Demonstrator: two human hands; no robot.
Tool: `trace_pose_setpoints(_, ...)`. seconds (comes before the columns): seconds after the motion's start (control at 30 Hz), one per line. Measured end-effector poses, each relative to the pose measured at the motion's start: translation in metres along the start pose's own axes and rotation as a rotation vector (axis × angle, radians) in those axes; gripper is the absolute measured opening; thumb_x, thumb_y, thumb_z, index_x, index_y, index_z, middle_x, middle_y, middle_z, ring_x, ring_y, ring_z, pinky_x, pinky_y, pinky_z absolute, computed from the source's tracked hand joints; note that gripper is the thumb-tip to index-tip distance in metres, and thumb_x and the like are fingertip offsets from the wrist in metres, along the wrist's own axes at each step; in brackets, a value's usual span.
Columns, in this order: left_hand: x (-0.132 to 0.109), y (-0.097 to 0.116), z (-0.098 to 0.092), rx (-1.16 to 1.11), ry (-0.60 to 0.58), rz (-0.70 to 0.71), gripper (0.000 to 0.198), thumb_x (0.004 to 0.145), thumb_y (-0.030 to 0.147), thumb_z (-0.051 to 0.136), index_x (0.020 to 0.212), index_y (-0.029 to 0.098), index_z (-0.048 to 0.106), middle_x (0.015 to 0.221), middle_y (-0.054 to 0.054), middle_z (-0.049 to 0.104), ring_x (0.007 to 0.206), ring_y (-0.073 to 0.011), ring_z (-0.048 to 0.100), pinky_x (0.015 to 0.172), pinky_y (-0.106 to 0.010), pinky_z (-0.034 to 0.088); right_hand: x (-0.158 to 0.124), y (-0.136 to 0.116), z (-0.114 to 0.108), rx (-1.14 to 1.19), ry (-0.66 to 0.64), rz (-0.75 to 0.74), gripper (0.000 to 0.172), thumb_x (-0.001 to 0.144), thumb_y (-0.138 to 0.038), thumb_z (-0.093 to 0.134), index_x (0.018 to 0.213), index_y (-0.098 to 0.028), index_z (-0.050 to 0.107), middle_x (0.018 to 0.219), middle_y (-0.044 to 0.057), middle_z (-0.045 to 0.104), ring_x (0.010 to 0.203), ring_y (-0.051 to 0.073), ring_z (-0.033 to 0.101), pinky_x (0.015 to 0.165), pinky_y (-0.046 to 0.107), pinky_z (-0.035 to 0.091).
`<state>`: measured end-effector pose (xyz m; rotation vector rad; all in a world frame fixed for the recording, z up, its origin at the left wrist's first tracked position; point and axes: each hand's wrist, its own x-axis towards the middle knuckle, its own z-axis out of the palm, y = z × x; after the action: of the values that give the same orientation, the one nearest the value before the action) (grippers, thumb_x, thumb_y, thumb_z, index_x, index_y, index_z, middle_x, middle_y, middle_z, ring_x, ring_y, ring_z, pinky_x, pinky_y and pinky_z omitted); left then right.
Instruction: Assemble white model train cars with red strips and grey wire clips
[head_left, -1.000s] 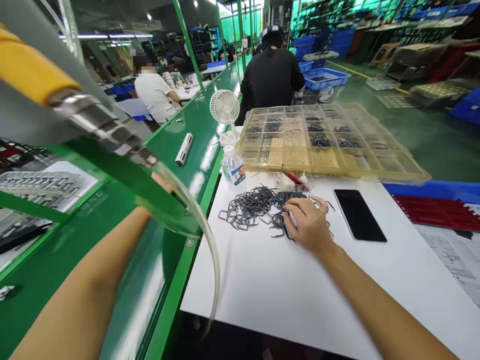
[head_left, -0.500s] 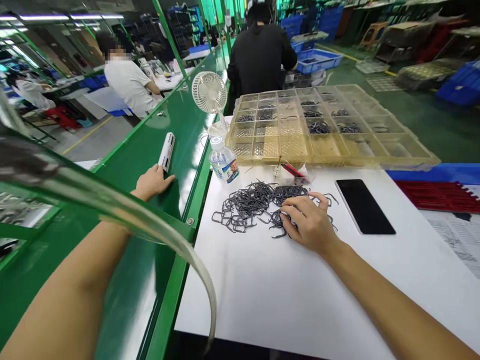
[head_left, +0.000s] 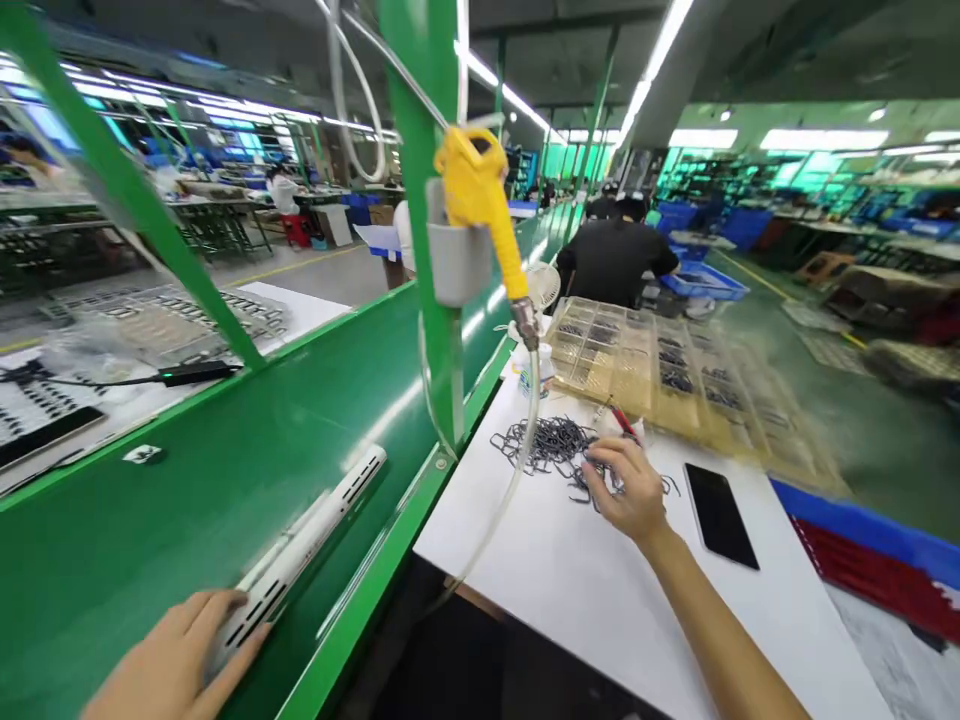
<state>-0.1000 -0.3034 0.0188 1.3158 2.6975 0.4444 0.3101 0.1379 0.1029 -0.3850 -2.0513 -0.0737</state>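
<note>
My left hand (head_left: 187, 650) is closed around the near end of a long white slotted plastic piece (head_left: 319, 540), thumb on one side and fingers on the other. The piece lies along the green conveyor surface (head_left: 225, 470). Over the white tabletop (head_left: 555, 570), my right hand (head_left: 630, 490) rests with curled fingers on a pile of black bent hooks (head_left: 551, 440). Thumb and fingertips come close together among the hooks; what is between them is too small to make out. A dark-screened phone (head_left: 721, 515) lies to the right of that hand.
A yellow air gun (head_left: 480, 190) sits in a grey holder (head_left: 459, 255) on a green post, its clear hose (head_left: 517, 470) hanging before the table. Behind the pile stand a compartment tray (head_left: 645, 400), a bottle (head_left: 534, 370) and a fan (head_left: 544, 285). A person in black (head_left: 619, 260) sits beyond.
The view has swung left and up. My left hand has come nearer along the conveyor with the white piece, now gripping its near end. My right hand stays at the hooks.
</note>
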Motion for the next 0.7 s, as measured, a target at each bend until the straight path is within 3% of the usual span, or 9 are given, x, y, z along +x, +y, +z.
trace_pose_setpoints(0.13, -0.002, 0.034, 0.003, -0.087, -0.027, -0.110, 0.088, 0.087, 0.083, 0.049, 0.144, 0.020, 0.069, 0.140, -0.020, 0.076, 0.124, -0.0478, 0.074, 0.098, -0.057, 0.065, 0.108, -0.058, 0.003, 0.263, 0.005, 0.227, 0.035, 0.104, -0.040, 0.068, 0.134, -0.025, 0.061, 0.124, 0.013, 0.075, 0.101, 0.026, 0.075, 0.084, 0.043, 0.062)
trace_pose_setpoints(0.2, 0.010, 0.058, -0.006, -0.016, -0.065, -0.120, 0.091, 0.091, 0.079, 0.037, 0.147, 0.013, 0.064, 0.136, -0.026, 0.074, 0.111, -0.0485, 0.077, 0.084, -0.056, 0.065, 0.166, -0.084, 0.004, 0.385, -0.008, 0.312, 0.046, 0.103, -0.056, 0.067, 0.135, -0.025, 0.059, 0.131, 0.014, 0.075, 0.105, 0.027, 0.075, 0.086, 0.043, 0.062)
trace_pose_setpoints(0.27, 0.019, 0.073, -0.017, 0.077, -0.120, -0.095, 0.080, 0.098, 0.065, 0.022, 0.138, 0.010, 0.066, 0.128, -0.028, 0.074, 0.100, -0.0480, 0.078, 0.076, -0.056, 0.062, 0.216, -0.102, 0.007, 0.416, -0.098, 0.380, 0.051, 0.098, -0.071, 0.069, 0.117, -0.023, 0.064, 0.111, 0.011, 0.079, 0.092, 0.026, 0.075, 0.077, 0.040, 0.059)
trace_pose_setpoints(0.37, 0.021, 0.072, -0.029, 0.051, -0.179, -0.089, 0.065, 0.102, 0.055, 0.016, 0.118, 0.017, 0.067, 0.115, -0.024, 0.077, 0.097, -0.0471, 0.078, 0.079, -0.058, 0.060, 0.267, -0.112, 0.014, 0.425, -0.171, 0.447, 0.064, 0.092, -0.087, 0.066, 0.082, -0.024, 0.057, 0.073, 0.004, 0.071, 0.065, 0.020, 0.066, 0.060, 0.035, 0.050)
trace_pose_setpoints(0.43, 0.013, 0.063, -0.032, -0.180, -0.184, -0.126, 0.062, 0.104, 0.066, 0.022, 0.111, 0.024, 0.067, 0.105, -0.016, 0.080, 0.092, -0.0431, 0.078, 0.083, -0.057, 0.060, 0.290, -0.116, 0.014, 0.539, -0.101, 0.453, 0.069, 0.088, -0.092, 0.066, 0.076, -0.025, 0.053, 0.066, 0.001, 0.066, 0.056, 0.016, 0.060, 0.053, 0.032, 0.046)
trace_pose_setpoints(0.5, -0.001, 0.058, -0.032, -0.568, -0.180, -0.148, 0.064, 0.100, 0.082, 0.034, 0.104, 0.028, 0.068, 0.093, -0.009, 0.079, 0.086, -0.0384, 0.076, 0.083, -0.053, 0.062, 0.309, -0.124, 0.001, 0.687, 0.043, 0.435, 0.067, 0.087, -0.089, 0.071, 0.078, -0.025, 0.054, 0.067, -0.001, 0.064, 0.055, 0.013, 0.058, 0.049, 0.029, 0.045)
trace_pose_setpoints(0.6, -0.028, 0.073, -0.029, -1.188, -0.251, -0.149, 0.069, 0.086, 0.094, 0.058, 0.098, 0.028, 0.072, 0.087, -0.007, 0.076, 0.072, -0.0330, 0.072, 0.071, -0.049, 0.063, 0.317, -0.140, -0.045, 0.824, 0.171, 0.431, 0.051, 0.102, -0.072, 0.065, 0.092, -0.022, 0.062, 0.082, -0.003, 0.070, 0.054, 0.005, 0.053, 0.049, 0.024, 0.041)
trace_pose_setpoints(0.67, -0.046, 0.094, -0.026, -1.479, -0.346, -0.142, 0.067, 0.078, 0.085, 0.079, 0.114, 0.030, 0.073, 0.096, -0.007, 0.078, 0.071, -0.0310, 0.073, 0.069, -0.047, 0.064, 0.295, -0.147, -0.085, 0.873, 0.011, 0.496, 0.044, 0.112, -0.061, 0.053, 0.110, -0.020, 0.070, 0.099, -0.003, 0.075, 0.050, -0.001, 0.043, 0.050, 0.023, 0.033)
trace_pose_setpoints(0.7, -0.054, 0.105, -0.024, -1.573, -0.415, -0.121, 0.069, 0.075, 0.078, 0.087, 0.123, 0.031, 0.072, 0.097, -0.007, 0.078, 0.071, -0.0299, 0.075, 0.069, -0.046, 0.064, 0.273, -0.150, -0.104, 0.876, -0.140, 0.542, 0.046, 0.112, -0.060, 0.051, 0.119, -0.020, 0.072, 0.102, -0.003, 0.077, 0.048, -0.003, 0.037, 0.050, 0.023, 0.031)
